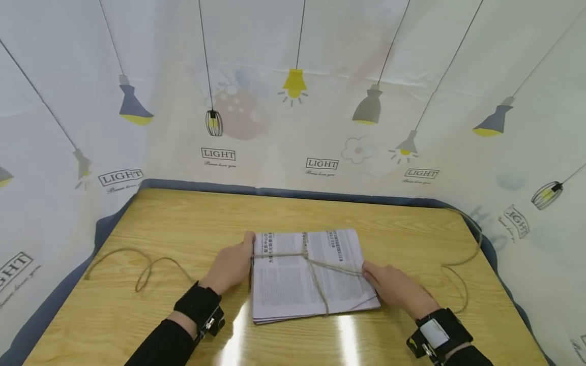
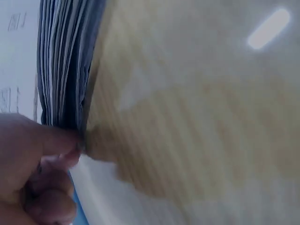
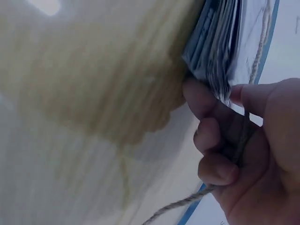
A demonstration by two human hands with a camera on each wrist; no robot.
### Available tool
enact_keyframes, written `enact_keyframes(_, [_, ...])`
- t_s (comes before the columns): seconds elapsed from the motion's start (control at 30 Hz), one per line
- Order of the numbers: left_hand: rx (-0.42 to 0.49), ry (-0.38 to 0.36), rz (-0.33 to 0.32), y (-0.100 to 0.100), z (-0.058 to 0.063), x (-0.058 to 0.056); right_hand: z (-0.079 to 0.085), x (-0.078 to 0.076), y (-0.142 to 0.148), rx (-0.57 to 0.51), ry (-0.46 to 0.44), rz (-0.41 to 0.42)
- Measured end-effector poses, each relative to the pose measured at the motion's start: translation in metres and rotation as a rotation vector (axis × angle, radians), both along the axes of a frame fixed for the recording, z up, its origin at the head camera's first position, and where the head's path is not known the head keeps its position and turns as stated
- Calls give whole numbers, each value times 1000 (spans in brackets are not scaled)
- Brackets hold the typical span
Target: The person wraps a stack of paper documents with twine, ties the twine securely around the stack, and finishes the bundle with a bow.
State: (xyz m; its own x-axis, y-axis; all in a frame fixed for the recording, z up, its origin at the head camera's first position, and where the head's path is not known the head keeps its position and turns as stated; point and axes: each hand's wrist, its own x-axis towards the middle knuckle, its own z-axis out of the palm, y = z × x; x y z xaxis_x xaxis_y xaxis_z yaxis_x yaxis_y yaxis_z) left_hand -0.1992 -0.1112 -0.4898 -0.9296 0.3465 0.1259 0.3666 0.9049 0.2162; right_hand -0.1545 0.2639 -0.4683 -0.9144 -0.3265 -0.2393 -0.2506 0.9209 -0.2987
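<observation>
A stack of folded newspapers (image 1: 279,295) lies on the wooden table, with twine (image 1: 316,282) crossing over its top near the middle. At its left edge is my left hand (image 1: 231,265), fingers curled; the left wrist view shows the finger and thumb tips at the layered paper edge (image 2: 63,61). My right hand (image 1: 398,287) grips the right edge, thumb above and index finger below the sheets (image 3: 220,51). A length of twine (image 3: 178,204) runs through the right palm under the curled fingers. Whether the left fingers also hold twine is hidden.
Loose twine (image 1: 148,264) curls across the table's left side. Another loose length (image 1: 478,244) trails over the right side to the back corner. Behind the table (image 1: 183,213) hangs a pale cloth (image 1: 274,30) printed with lamps, its blue border along the table edge.
</observation>
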Motion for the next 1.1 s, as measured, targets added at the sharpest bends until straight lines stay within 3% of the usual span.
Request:
enact_keyframes(0.1, [68, -103, -7, 0, 3, -10, -4, 9, -1, -59, -45, 20])
enact_keyframes(0.27, [159, -254, -23, -4, 15, -15, -6, 17, -7, -228, -200, 59])
enact_keyframes(0.4, [146, -303, -39, -7, 16, -6, -5, 17, -8, -228, -144, 41])
enact_keyframes(0.5, [155, -302, -87, -10, 16, 4, -4, 14, -8, -212, -40, 4])
enact_keyframes(0.63, [204, -271, -154, -17, 18, 14, -3, 9, -5, -251, 27, -62])
enact_keyframes(0.9, [241, -226, -105, -35, 18, 18, -8, 7, 2, -338, 110, -109])
enact_keyframes(1.1, [285, -224, -68, -42, 13, 17, -13, 12, 2, -387, 93, -114])
